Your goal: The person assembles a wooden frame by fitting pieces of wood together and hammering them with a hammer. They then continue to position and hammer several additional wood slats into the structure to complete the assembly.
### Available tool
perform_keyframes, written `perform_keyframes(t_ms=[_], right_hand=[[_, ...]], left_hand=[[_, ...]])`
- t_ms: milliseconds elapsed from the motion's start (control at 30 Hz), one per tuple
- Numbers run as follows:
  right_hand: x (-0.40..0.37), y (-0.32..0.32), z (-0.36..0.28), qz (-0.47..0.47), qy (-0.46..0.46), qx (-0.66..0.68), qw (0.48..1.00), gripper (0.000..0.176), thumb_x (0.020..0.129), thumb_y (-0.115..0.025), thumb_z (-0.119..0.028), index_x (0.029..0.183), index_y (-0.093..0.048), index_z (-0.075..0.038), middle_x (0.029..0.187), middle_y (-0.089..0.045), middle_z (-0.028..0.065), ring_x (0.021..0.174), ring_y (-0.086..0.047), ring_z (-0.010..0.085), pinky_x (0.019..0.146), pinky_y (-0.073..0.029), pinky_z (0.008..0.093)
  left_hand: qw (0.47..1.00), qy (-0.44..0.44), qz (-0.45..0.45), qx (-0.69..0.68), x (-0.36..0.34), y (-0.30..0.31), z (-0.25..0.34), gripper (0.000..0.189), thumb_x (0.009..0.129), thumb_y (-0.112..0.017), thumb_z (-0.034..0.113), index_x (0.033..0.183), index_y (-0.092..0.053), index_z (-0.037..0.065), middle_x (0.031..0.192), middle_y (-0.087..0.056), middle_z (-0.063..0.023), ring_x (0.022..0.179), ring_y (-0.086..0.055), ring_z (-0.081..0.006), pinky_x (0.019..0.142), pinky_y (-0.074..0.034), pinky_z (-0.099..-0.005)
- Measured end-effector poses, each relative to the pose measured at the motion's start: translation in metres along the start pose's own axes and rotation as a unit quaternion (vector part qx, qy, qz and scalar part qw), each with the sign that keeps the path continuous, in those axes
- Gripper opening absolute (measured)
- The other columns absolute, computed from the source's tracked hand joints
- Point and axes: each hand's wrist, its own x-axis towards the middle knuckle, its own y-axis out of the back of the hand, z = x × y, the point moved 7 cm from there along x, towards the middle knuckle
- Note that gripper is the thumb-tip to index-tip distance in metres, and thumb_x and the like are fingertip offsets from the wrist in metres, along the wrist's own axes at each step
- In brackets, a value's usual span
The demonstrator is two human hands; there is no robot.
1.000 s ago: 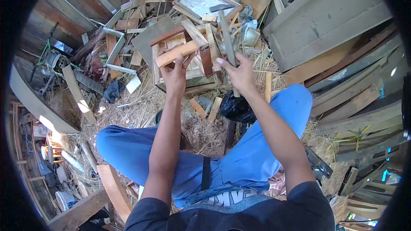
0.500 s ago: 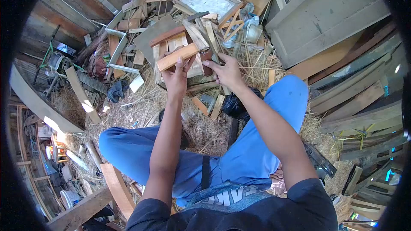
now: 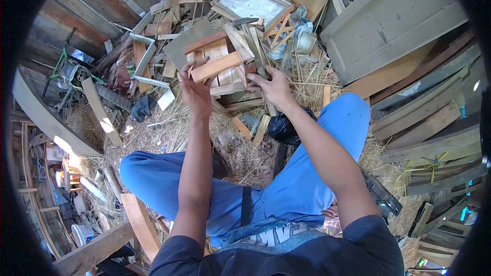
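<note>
A short, light-brown wooden block [image 3: 216,68] is raised at a slant above a wooden frame with slats [image 3: 225,77]. My left hand [image 3: 196,92] is at the block's left end, its thumb below and its fingers spread along the side and behind it. My right hand [image 3: 275,89] is closed near the block's right end, with thumb and index finger together beside a small reddish-brown piece [image 3: 249,67]. What that pinch holds is hidden. Just beyond the frame lies a hammer [image 3: 246,21], its dark head showing among wood strips.
Scrap wood and a framed pane [image 3: 250,1] are piled beyond the frame. A large grey panel [image 3: 394,25] leans at the right above stacked boards [image 3: 424,117]. A black plastic bag [image 3: 286,127] lies near my right knee. Straw and shavings cover the ground.
My left fingers have loosened and spread at the block's left end. My right fingers have shifted slightly over the reddish-brown piece. The whole view has moved a little.
</note>
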Motion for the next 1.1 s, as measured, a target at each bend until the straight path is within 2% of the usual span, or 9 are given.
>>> perform_keyframes(t_ms=[233, 367, 467, 567, 633, 767, 833, 967, 1100], right_hand=[[-0.004, 0.01, -0.012, -0.02, -0.011, -0.098, 0.995, 0.024, 0.094, -0.073, -0.014, 0.11, -0.067, 0.003, 0.079, -0.069, 0.0039, 0.068, -0.065, 0.0103, 0.058, -0.052, 0.0274], [-0.006, 0.024, -0.027, 0.005, 0.01, -0.16, 0.987, 0.023, 0.094, -0.073, -0.022, 0.104, -0.07, -0.001, 0.072, -0.062, -0.001, 0.061, -0.054, 0.007, 0.056, -0.045, 0.0262], [-0.002, 0.038, -0.028, 0.01, 0.006, -0.178, 0.984, 0.028, 0.094, -0.073, -0.029, 0.1, -0.071, -0.002, 0.072, -0.061, -0.0009, 0.064, -0.054, 0.0065, 0.057, -0.044, 0.0256], [-0.007, 0.036, -0.028, -0.002, -0.018, -0.115, 0.993, 0.034, 0.095, -0.072, -0.035, 0.1, -0.07, -0.002, 0.073, -0.059, -0.002, 0.063, -0.051, 0.0059, 0.056, -0.041, 0.0254], [-0.008, 0.033, -0.025, -0.038, -0.026, -0.104, 0.994, 0.039, 0.097, -0.07, -0.04, 0.1, -0.068, -0.001, 0.075, -0.057, -0.0029, 0.061, -0.048, 0.0059, 0.056, -0.041, 0.0254], [-0.012, 0.031, -0.01, -0.058, -0.09, -0.052, 0.993, 0.04, 0.099, -0.066, -0.041, 0.098, -0.068, -0.001, 0.076, -0.058, -0.0021, 0.062, -0.05, 0.0061, 0.056, -0.043, 0.0249], [-0.015, 0.027, -0.01, -0.054, -0.111, -0.056, 0.991, 0.039, 0.1, -0.064, -0.041, 0.095, -0.069, -0.003, 0.076, -0.059, -0.0013, 0.062, -0.051, 0.0065, 0.056, -0.044, 0.0247], [-0.026, 0.026, -0.014, -0.028, -0.154, -0.073, 0.985, 0.045, 0.1, -0.063, -0.047, 0.094, -0.07, -0.003, 0.077, -0.061, -0.001, 0.061, -0.052, 0.0076, 0.058, -0.044, 0.0244], [-0.021, 0.032, -0.004, -0.011, -0.139, -0.083, 0.987, 0.047, 0.098, -0.064, -0.049, 0.098, -0.071, -0.003, 0.077, -0.061, -0.0014, 0.063, -0.053, 0.0079, 0.06, -0.045, 0.025]], left_hand=[[0.992, -0.058, 0.073, 0.083, 0.036, 0.029, 0.076, 0.052, 0.109, -0.028, 0.049, 0.123, -0.053, 0.006, 0.115, -0.067, -0.02, 0.099, -0.069, -0.0317, 0.084, -0.056, -0.0409], [0.963, -0.09, 0.125, 0.223, 0.061, 0.02, 0.142, 0.043, 0.11, -0.038, 0.04, 0.113, -0.059, 0.003, 0.109, -0.068, -0.0179, 0.093, -0.069, -0.0233, 0.082, -0.056, -0.0378], [0.952, -0.059, 0.074, 0.292, 0.071, 0.019, 0.156, 0.039, 0.109, -0.043, 0.037, 0.11, -0.062, 0.003, 0.109, -0.069, -0.0128, 0.094, -0.067, -0.0184, 0.084, -0.054, -0.0348], [0.871, 0.042, -0.082, 0.482, 0.066, 0.019, 0.131, 0.039, 0.107, -0.047, 0.04, 0.124, -0.062, 0.008, 0.121, -0.066, -0.0066, 0.112, -0.06, -0.0178, 0.096, -0.047, -0.0361], [0.878, 0.086, -0.136, 0.451, 0.057, 0.019, 0.103, 0.045, 0.106, -0.047, 0.042, 0.136, -0.056, 0.01, 0.136, -0.059, -0.0065, 0.122, -0.054, -0.0193, 0.1, -0.045, -0.0387], [0.925, 0.137, -0.131, 0.329, 0.052, -0.005, 0.062, 0.048, 0.107, -0.047, 0.039, 0.144, -0.05, 0.009, 0.14, -0.057, -0.0079, 0.125, -0.054, -0.0195, 0.101, -0.047, -0.0389], [0.943, 0.194, -0.182, 0.202, 0.047, -0.019, 0.04, 0.044, 0.106, -0.053, 0.032, 0.14, -0.055, 0.005, 0.135, -0.062, -0.0093, 0.121, -0.058, -0.0181, 0.1, -0.048, -0.0346], [0.945, 0.215, -0.122, 0.215, 0.037, -0.019, 0.025, 0.032, 0.101, -0.064, 0.019, 0.125, -0.067, -0.001, 0.108, -0.072, -0.0072, 0.095, -0.066, -0.0114, 0.077, -0.052, -0.0232], [0.926, 0.236, -0.116, 0.27, 0.032, -0.022, 0.024, 0.03, 0.101, -0.064, 0.018, 0.124, -0.069, -0.001, 0.097, -0.07, -0.0028, 0.078, -0.061, -0.007, 0.066, -0.048, -0.0214]])
